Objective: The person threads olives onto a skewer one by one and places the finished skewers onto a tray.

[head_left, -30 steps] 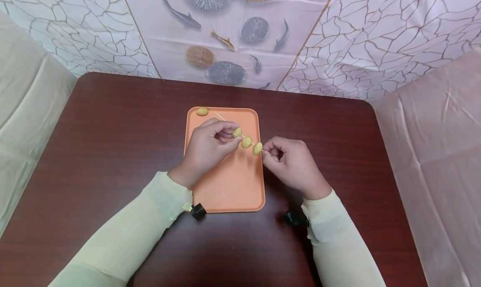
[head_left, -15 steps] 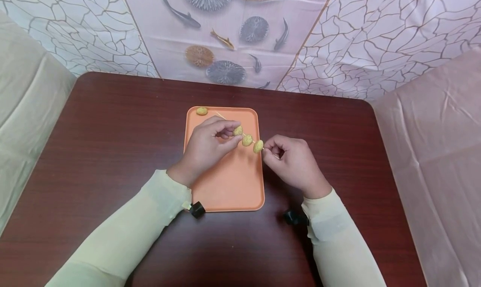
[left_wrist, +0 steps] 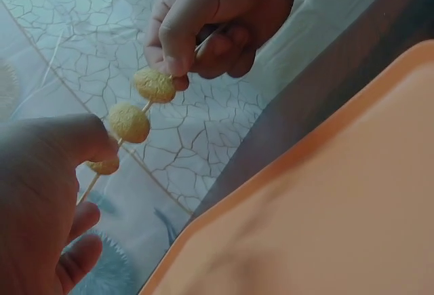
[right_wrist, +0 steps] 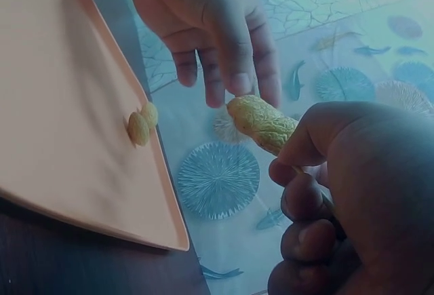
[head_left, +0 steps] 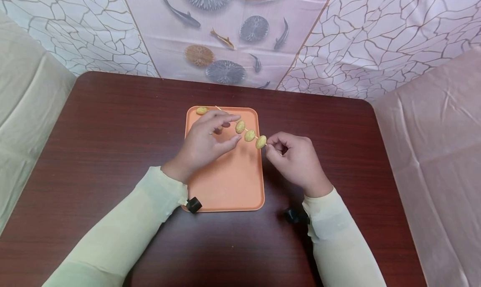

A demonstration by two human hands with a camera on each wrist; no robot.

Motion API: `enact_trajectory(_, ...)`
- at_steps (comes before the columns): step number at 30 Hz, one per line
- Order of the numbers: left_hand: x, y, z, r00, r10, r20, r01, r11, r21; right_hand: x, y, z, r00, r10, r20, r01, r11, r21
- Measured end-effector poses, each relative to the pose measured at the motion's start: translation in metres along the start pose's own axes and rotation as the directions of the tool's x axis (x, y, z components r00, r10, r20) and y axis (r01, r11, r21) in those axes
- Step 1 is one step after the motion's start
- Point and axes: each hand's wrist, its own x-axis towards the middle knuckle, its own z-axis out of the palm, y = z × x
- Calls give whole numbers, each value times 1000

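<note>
Right hand (head_left: 294, 159) is pinching a skewer (left_wrist: 88, 188) of yellow pieces (head_left: 249, 135) over the tray (head_left: 229, 182) at one o'clock. Left hand (head_left: 203, 143), fingers spread, contact unclear, is obscuring the tray's nine-o'clock side; loose piece (head_left: 201, 110) is lying at eleven.

Wrinkled yellow ovals (head_left: 249, 135), three on one thin pale stick (left_wrist: 89, 188), at least one at eleven o'clock on one orange rectangular tray (head_left: 225, 187)

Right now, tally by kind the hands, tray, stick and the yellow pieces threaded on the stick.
Left hand and right hand: 2
Threaded yellow pieces: 3
Stick: 1
Tray: 1
Total: 7
</note>
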Motion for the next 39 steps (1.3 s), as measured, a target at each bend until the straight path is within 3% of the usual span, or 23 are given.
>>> enact_trajectory(4, 1, -7, -6, 998, -33, 47, 26, 989, 146, 0, 3, 0, 1000, 12, 0, -12, 1000, -9)
enact_trajectory(10, 2, -21, -14, 981, -142, 134, 84, 925, 369, 2, 8, 2, 1000, 29, 5, -29, 1000, -3)
enact_trajectory(16, 8, -34, -16, 947, -260, 191, 151, 881, 449, 4, 12, 3, 999, 42, 13, -42, 999, -6)
enact_trajectory(24, 20, -41, -9, 918, -281, 278, 109, 856, 505, 6, 15, 5, 998, 61, 28, -61, 998, -5)
enact_trajectory(28, 23, -43, -7, 926, -255, 280, 80, 854, 513, 5, 16, 6, 997, 63, 32, -63, 998, 2)
enact_trajectory(32, 21, -45, -8, 941, -236, 243, 97, 875, 474, 5, 16, 7, 997, 66, 32, -67, 998, 2)
enact_trajectory(36, 17, -44, -15, 947, -274, 166, 199, 909, 367, 3, 15, 6, 997, 66, 32, -66, 998, -4)
enact_trajectory(39, 16, -40, -22, 936, -334, 107, 300, 920, 253, 2, 15, 6, 997, 64, 33, -64, 998, -6)
